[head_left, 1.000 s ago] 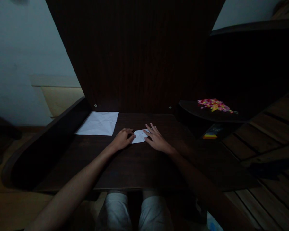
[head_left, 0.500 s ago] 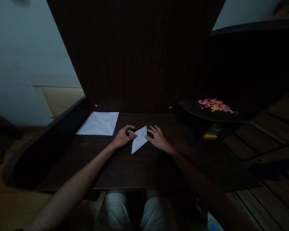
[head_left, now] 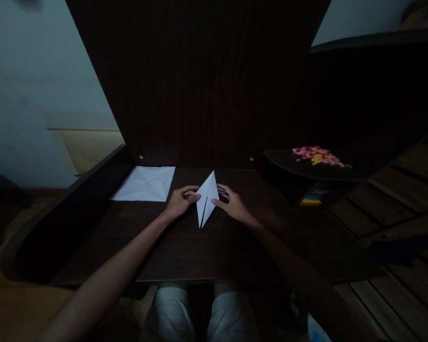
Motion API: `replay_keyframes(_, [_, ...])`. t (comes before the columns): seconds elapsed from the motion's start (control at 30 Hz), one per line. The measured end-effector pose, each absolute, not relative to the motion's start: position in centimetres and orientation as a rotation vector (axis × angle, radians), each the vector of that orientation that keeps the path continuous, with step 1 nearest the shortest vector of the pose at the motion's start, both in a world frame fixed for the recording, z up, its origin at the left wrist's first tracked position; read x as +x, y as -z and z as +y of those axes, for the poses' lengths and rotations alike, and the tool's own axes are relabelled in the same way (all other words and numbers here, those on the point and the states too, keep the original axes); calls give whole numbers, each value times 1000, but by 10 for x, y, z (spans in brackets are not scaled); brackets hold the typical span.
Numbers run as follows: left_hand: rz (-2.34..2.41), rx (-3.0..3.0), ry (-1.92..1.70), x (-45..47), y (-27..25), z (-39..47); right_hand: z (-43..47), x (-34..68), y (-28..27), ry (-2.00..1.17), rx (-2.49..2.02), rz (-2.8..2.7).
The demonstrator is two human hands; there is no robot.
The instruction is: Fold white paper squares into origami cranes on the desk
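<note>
A folded white sheet of paper [head_left: 208, 194], shaped like a long diamond, is held over the dark desk between both hands. A slit runs down its lower half and splits the bottom into two narrow points. My left hand [head_left: 181, 201] pinches its left edge, thumb on the front face and fingers behind. On the opposite edge my right hand [head_left: 231, 201] grips it the same way, thumb in front. The fingertips behind the paper are partly hidden.
A creased white paper sheet [head_left: 146, 184] lies at the desk's back left. Small pink, red and yellow pieces [head_left: 319, 156] are heaped on a raised shelf [head_left: 278, 159] to the right. A tall dark panel [head_left: 199, 85] closes off the back of the desk [head_left: 185, 256].
The folded paper is now a taller diamond, its top point higher and the lower slit plainly showing. My right fingers have closed in behind its right edge.
</note>
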State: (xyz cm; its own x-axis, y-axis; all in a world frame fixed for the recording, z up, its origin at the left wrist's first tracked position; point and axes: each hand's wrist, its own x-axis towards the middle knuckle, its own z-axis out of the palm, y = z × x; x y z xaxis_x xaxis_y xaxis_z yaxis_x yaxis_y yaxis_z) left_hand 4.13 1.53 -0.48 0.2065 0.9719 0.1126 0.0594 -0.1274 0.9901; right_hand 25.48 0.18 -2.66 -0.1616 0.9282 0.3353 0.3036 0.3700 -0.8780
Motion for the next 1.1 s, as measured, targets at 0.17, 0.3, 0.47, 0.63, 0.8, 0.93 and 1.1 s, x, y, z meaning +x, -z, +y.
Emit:
replay_keyframes(0.17, [986, 1373, -1154, 42, 3, 13, 1, 253, 20, -978, -998, -1550])
replay_keyframes(0.3, [977, 1371, -1126, 43, 3, 11, 1, 254, 17, -1015, -995, -1474])
replay_keyframes(0.47, [945, 1402, -1048, 46, 1, 8, 1, 254, 16, -1031, -967, -1439])
replay_keyframes(0.63, [962, 1484, -981, 47, -1, 5, -3, 250, 15, -1031, -941, -1434])
replay_keyframes(0.8, [1013, 1512, -998, 46, 0, 6, -6, 248, 12, -1102, -912, -1382])
replay_keyframes(0.93, [1025, 1498, -1052, 46, 3, 7, -5, 249, 12, -1150, -957, -1335])
replay_keyframes(1.1, [1013, 1498, -1049, 47, 3, 6, -1, 251, 16, -1128, -1014, -1311])
